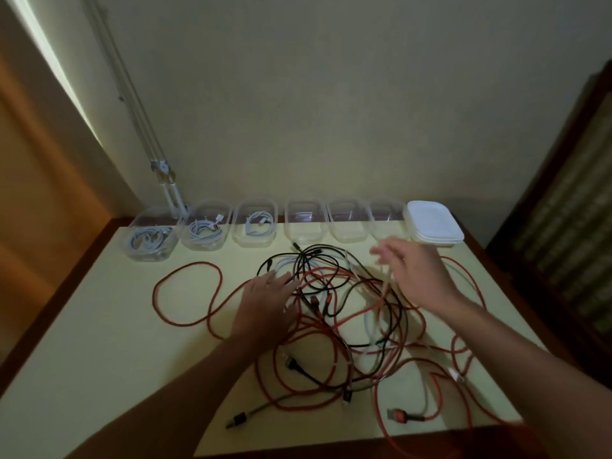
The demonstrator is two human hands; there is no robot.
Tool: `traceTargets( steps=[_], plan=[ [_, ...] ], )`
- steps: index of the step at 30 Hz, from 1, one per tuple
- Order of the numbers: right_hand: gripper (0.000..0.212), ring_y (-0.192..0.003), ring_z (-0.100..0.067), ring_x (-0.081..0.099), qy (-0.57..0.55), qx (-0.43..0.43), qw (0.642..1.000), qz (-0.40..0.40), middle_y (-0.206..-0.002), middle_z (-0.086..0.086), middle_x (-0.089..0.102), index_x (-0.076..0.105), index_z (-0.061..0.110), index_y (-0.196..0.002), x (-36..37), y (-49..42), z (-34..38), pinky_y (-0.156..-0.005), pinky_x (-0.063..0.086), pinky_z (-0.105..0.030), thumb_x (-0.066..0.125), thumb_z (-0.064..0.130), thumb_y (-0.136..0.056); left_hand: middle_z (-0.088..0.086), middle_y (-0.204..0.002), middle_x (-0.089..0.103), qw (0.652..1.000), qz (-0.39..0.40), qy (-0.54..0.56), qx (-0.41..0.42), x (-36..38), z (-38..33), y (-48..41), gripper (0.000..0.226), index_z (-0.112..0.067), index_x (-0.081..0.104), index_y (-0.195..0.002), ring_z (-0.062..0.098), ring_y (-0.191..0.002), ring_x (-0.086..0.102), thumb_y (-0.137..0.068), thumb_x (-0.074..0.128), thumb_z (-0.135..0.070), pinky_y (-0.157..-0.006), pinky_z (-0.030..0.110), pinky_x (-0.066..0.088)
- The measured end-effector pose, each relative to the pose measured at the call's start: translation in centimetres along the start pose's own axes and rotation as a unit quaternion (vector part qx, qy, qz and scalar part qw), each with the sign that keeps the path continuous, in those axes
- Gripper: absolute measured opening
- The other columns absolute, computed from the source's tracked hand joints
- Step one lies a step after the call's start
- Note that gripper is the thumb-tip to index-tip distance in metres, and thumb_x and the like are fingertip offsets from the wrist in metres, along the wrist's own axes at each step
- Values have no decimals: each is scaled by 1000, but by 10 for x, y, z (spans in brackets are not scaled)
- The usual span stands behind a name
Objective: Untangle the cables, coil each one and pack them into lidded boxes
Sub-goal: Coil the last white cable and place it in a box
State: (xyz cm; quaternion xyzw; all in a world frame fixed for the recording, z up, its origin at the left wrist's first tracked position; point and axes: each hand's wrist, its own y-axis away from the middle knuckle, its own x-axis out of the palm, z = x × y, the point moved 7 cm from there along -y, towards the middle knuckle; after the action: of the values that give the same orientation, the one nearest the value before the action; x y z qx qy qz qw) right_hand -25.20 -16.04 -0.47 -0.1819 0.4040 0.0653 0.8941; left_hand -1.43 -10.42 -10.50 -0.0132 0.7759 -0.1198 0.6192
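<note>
Tangle of cables [331,313] lies mid-bench beneath your hands: left hand [265,299] presses it with straight, released fingers; right hand [417,273] hovers nearest the white strand [386,281], its blurred grip indeterminable.

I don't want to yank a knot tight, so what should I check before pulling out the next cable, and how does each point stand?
Room for a coil: ok, three empty boxes right of the filled ones.
Closing up: ok, lid stack ends the row.
Loosened tangle: not ok, red, black and white cables cross everywhere.
Free end to start from: ok, red plug lies apart, nearest you.
Steadying left hand: ok, flat on the tangle.
Cable in right hand: cannot tell, blurred.
</note>
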Motion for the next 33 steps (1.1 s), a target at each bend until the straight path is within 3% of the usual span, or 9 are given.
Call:
traceTargets(
  steps=[2,7,11,13,16,21,28,30,33],
  plan=[
    [23,-80,-7,74,-74,37,996,-23,-91,7,76,72,22,-92,-28,-17,18,-80,60,-39,52,26,-104,4,-128,67,995,-48,82,-19,-26,-19,-10,51,-19,63,-130,29,-120,60,-87,49,-42,-100,46,49],
    [25,-82,-21,76,-196,41,980,-21,-96,1,77,70,22,-89,-90,-42,83,-84,61,-51,51,23,-106,-4,-134,62,972,18,232,-32,-75,-83,-41,64,-32,43,-148,17,-118,59,-90,64,-48,-92,26,43],
    [27,-86,-22,76,-239,19,969,-49,-102,-4,77,66,20,-89,-142,-51,122,-71,55,-26,47,22,-108,-12,-115,70,940,-14,336,-54,-101,-114,-58,61,-36,51,-138,4,-90,68,-85,60,-65,-87,35,56],
    [26,-81,-18,75,-236,4,970,-49,-106,-9,76,65,15,-93,-159,-50,133,-57,48,-10,45,19,-108,-13,-118,67,934,-72,344,-69,-117,-120,-61,62,-32,49,-139,6,-98,65,-87,61,-64,-91,38,54],
    [25,-76,-5,73,-216,6,976,-14,-109,-8,75,64,11,-101,-163,-43,137,-56,47,-9,42,19,-109,-8,-128,64,914,-131,381,-54,-139,-129,-64,64,-28,43,-148,11,-117,57,-92,61,-54,-98,33,46],
    [28,-87,-25,77,-258,34,965,16,-107,-2,76,63,19,-94,-158,-35,136,-79,60,-48,42,27,-109,-7,-85,72,920,-137,365,-29,-159,-144,-72,21,-20,71,-95,7,-79,64,-99,57,-34,-70,27,48],
    [26,-82,-28,77,-323,30,946,-31,-103,-8,76,62,11,-102,-185,-32,141,-74,63,-48,42,25,-110,-8,-68,69,962,-43,270,-26,-148,-118,-75,27,-21,74,-82,3,-61,60,-99,59,-36,-60,27,45],
    [27,-67,-26,72,-299,24,953,-45,-89,-7,75,64,11,-101,-190,-31,135,-69,62,-42,44,27,-109,-3,-77,75,959,-69,270,-48,-163,-105,-80,29,-19,80,-91,8,-67,65,-98,60,-39,-61,25,46],
    [35,-52,-17,56,-255,37,964,-60,-65,-4,60,68,9,-98,-191,-28,121,-62,54,-37,46,35,-108,-1,-79,76,956,-92,271,-69,-195,-98,-92,30,-19,81,-91,-3,-41,48,-96,63,-42,-46,19,35]
  ],
)
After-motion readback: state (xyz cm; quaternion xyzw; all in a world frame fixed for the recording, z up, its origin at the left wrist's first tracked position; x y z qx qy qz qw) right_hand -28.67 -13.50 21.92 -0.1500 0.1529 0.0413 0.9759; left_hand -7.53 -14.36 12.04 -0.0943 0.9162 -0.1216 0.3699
